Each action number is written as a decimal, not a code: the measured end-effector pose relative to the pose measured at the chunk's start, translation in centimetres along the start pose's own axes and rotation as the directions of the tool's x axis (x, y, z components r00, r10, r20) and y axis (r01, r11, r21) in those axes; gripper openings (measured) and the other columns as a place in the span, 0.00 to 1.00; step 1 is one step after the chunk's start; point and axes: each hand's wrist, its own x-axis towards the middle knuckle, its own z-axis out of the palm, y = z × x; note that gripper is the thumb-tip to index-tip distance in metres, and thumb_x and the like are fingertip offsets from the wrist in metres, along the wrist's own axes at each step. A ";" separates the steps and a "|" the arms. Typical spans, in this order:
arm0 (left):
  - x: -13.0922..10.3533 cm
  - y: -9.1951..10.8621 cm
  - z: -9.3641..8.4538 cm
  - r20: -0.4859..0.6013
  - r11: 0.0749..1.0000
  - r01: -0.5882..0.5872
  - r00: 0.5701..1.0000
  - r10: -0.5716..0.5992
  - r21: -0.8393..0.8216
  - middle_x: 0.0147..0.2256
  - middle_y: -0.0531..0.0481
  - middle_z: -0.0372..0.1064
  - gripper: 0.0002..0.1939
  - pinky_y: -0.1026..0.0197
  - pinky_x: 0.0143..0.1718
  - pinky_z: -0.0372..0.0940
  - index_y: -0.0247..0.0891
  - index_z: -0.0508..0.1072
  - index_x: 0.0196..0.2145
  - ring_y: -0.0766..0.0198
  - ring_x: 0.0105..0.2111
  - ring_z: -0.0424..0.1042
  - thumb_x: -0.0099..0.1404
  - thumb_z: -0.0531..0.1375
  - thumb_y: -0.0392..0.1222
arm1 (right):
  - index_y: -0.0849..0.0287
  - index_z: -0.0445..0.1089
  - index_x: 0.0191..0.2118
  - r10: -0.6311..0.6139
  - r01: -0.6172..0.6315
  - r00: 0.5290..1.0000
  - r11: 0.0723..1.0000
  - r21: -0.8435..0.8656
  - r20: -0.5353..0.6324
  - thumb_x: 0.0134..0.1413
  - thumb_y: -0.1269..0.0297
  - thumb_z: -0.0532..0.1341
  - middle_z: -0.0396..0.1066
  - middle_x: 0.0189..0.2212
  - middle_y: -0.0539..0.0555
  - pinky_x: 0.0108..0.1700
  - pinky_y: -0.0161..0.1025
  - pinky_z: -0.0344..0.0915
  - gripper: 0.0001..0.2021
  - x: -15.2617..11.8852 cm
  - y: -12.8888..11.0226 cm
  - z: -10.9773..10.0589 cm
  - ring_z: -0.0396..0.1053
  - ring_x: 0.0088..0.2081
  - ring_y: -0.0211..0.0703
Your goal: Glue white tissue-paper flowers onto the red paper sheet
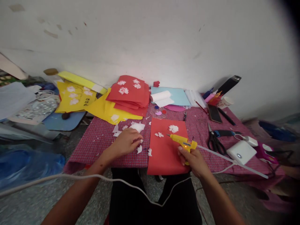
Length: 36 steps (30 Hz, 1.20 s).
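Observation:
My right hand [192, 157] is wrapped round a yellow glue gun [179, 138], its nozzle over a red sheet [164, 159] and pointing left. A long glue stick [220, 156] extends from the gun's back. On the sheet lie a white paper flower [173, 128] and a few small petals [159, 134]. My left hand [128, 140] is left of the sheet with its fingers curled together, near white paper scraps [137, 126]; what its fingertips hold is too small to name. Loose white pieces [139, 149] lie beside it.
Behind are stacked red sheets [131, 93] with flowers, yellow paper [98, 109] and a paper roll [161, 95]. Scissors [214, 142], a cutter [225, 133] and a white box [241, 152] sit on the right. A white cable [122, 180] crosses in front of my lap.

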 end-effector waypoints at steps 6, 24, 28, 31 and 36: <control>-3.0 1.0 1.1 -0.019 0.993 0.100 0.995 -0.099 0.070 0.35 0.49 0.74 0.09 0.55 0.45 0.63 0.42 0.78 0.37 0.59 0.40 0.70 0.69 0.57 0.42 | 0.58 0.69 0.25 -0.031 0.031 1.000 0.999 -0.027 0.003 0.55 0.41 0.62 0.64 0.13 0.49 0.21 0.36 0.58 0.23 0.0 0.3 -0.2 0.61 0.17 0.38; -3.6 1.2 2.7 0.020 0.992 0.071 0.997 -0.073 0.104 0.34 0.50 0.71 0.07 0.55 0.44 0.62 0.41 0.76 0.36 0.59 0.38 0.69 0.69 0.58 0.40 | 0.57 0.66 0.24 -0.034 0.033 0.999 0.999 0.035 0.012 0.55 0.44 0.63 0.61 0.13 0.47 0.20 0.35 0.54 0.22 0.1 0.6 0.0 0.57 0.16 0.37; -4.2 1.7 2.7 0.047 0.984 0.036 0.998 -0.045 0.173 0.36 0.48 0.72 0.11 0.54 0.45 0.62 0.42 0.77 0.38 0.59 0.39 0.70 0.72 0.55 0.41 | 0.57 0.66 0.23 -0.043 0.043 0.999 0.999 0.004 -0.005 0.55 0.43 0.63 0.61 0.13 0.48 0.20 0.35 0.54 0.22 0.2 0.8 0.0 0.58 0.16 0.37; -4.6 2.3 2.6 0.055 0.976 0.044 0.997 -0.056 0.212 0.38 0.47 0.72 0.12 0.54 0.45 0.62 0.42 0.77 0.39 0.58 0.40 0.69 0.73 0.54 0.41 | 0.56 0.67 0.25 -0.045 0.045 0.999 0.999 -0.021 -0.009 0.56 0.43 0.62 0.62 0.13 0.48 0.20 0.35 0.56 0.21 0.2 1.0 -0.1 0.59 0.17 0.38; -4.8 2.6 2.7 0.045 0.977 0.050 0.997 -0.061 0.208 0.37 0.47 0.71 0.14 0.54 0.45 0.62 0.41 0.77 0.38 0.59 0.40 0.69 0.74 0.52 0.44 | 0.56 0.67 0.24 -0.046 0.045 0.999 0.999 -0.021 -0.016 0.55 0.43 0.62 0.62 0.13 0.49 0.21 0.37 0.58 0.21 0.1 0.7 0.0 0.60 0.17 0.39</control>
